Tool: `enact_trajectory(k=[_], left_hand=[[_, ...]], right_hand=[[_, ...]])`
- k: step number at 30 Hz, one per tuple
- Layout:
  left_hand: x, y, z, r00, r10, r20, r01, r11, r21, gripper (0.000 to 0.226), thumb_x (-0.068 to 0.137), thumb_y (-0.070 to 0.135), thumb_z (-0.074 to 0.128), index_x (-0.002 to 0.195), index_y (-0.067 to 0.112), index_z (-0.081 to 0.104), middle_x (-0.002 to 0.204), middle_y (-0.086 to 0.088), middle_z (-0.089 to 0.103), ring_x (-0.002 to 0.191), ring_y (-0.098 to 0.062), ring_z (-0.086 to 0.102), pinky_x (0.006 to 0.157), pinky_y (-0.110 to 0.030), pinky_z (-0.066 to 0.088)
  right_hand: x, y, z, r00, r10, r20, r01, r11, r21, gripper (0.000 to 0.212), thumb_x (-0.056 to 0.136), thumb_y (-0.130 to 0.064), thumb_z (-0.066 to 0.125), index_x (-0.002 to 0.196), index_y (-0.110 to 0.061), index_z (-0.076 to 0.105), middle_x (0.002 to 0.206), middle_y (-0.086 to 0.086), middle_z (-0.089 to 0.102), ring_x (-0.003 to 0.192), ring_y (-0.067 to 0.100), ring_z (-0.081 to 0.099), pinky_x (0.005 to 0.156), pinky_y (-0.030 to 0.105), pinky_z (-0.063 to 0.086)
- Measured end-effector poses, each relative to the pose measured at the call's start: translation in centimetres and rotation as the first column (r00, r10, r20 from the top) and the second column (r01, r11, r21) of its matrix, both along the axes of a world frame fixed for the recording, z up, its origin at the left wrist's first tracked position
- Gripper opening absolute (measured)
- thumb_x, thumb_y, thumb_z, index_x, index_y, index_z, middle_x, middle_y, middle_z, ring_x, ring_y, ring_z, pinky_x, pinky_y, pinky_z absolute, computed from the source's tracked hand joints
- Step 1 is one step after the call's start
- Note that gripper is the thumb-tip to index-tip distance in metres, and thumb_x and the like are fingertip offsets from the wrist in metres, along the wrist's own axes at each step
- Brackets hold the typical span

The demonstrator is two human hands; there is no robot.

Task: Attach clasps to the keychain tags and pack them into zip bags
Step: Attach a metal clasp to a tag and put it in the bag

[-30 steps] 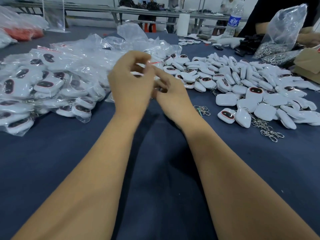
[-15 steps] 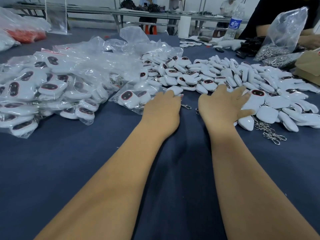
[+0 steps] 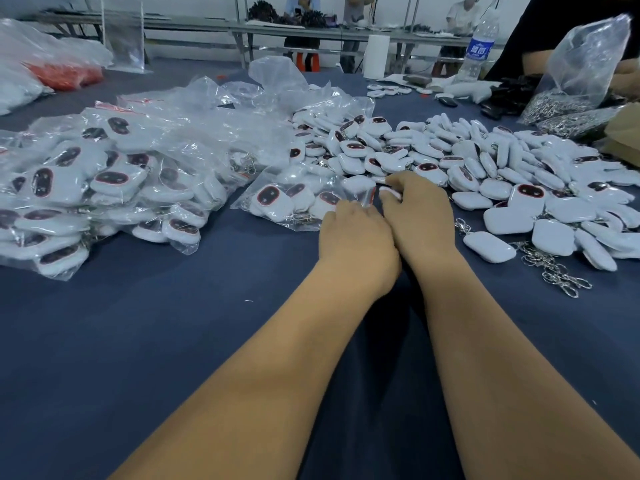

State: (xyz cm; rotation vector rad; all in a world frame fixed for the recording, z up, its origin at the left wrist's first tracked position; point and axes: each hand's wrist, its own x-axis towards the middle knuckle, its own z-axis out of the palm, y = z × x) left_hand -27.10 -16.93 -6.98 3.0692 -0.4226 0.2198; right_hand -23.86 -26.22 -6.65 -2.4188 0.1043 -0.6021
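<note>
A clear zip bag (image 3: 287, 199) with several white keychain tags inside lies on the blue table just ahead of my hands. My left hand (image 3: 356, 240) has its fingers curled on the bag's right-hand mouth. My right hand (image 3: 420, 216) sits tight against the left one, its thumb and fingers pinching at the same mouth by the red zip strip. What lies under its fingertips is partly hidden. A wide heap of loose white tags (image 3: 485, 157) spreads to the right. Loose metal clasps (image 3: 554, 271) lie at the heap's near edge.
A pile of filled zip bags (image 3: 104, 188) covers the left of the blue table (image 3: 173, 341), with empty bags behind. At the far right stand a plastic sack of clasps (image 3: 581, 64) and a water bottle (image 3: 479, 46), and another person's arm (image 3: 540, 60) reaches in.
Both hands came down from holding the bag up, lay flat on the table half a second ago, and now meet with curled fingers at the bag's mouth. The right hand has left the loose tags.
</note>
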Motion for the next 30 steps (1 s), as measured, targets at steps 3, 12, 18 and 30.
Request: enact_trajectory(k=[3, 12, 18, 30], left_hand=[[0.1, -0.2, -0.7, 0.988, -0.013, -0.156, 0.011, 1.0, -0.014, 0.061, 0.103, 0.044, 0.022, 0.158, 0.023, 0.004, 0.165, -0.013, -0.006, 0.15, -0.03, -0.001, 0.118, -0.042, 0.003], [0.6, 0.0, -0.2, 0.988, -0.007, -0.153, -0.017, 0.988, -0.153, 0.055, 0.103, 0.047, 0.019, 0.156, 0.032, 0.014, 0.164, -0.011, 0.014, 0.148, -0.031, 0.014, 0.116, -0.047, 0.014], [1.7, 2.3, 1.1, 0.99, 0.133, -0.036, -0.132, 0.835, -0.534, 0.011, 0.094, 0.017, 0.044, 0.099, 0.013, 0.053, 0.115, -0.016, 0.062, 0.107, -0.035, 0.053, 0.074, -0.034, 0.036], [3.1, 2.9, 0.7, 0.981, 0.166, 0.101, -0.028, 0.634, -0.773, 0.036, 0.092, 0.009, 0.041, 0.117, 0.012, 0.065, 0.113, -0.008, 0.066, 0.109, -0.03, 0.056, 0.086, -0.04, 0.047]], right_hand=[[0.3, 0.0, 0.1, 0.995, -0.057, 0.088, 0.046, 0.992, 0.12, 0.023, 0.102, -0.022, 0.044, 0.112, -0.008, 0.059, 0.102, 0.005, 0.064, 0.098, 0.023, 0.055, 0.077, 0.032, 0.035], [-0.1, 0.7, 1.0, 0.949, -0.163, 0.27, 0.014, 0.877, 0.481, 0.015, 0.104, -0.022, 0.039, 0.101, -0.019, 0.053, 0.077, -0.017, 0.053, 0.077, 0.012, 0.054, 0.078, 0.033, 0.046], [0.0, 2.6, 1.4, 0.984, 0.063, 0.169, -0.178, 0.476, 0.861, 0.018, 0.103, -0.019, 0.045, 0.095, -0.019, 0.061, 0.087, 0.004, 0.065, 0.051, 0.012, 0.056, 0.039, 0.02, 0.041], [0.2, 2.4, 0.6, 0.944, 0.318, 0.087, -0.213, 0.387, 0.897, 0.05, 0.085, 0.017, 0.05, 0.122, -0.015, 0.056, 0.084, -0.001, 0.068, 0.062, 0.005, 0.064, 0.058, 0.018, 0.051]])
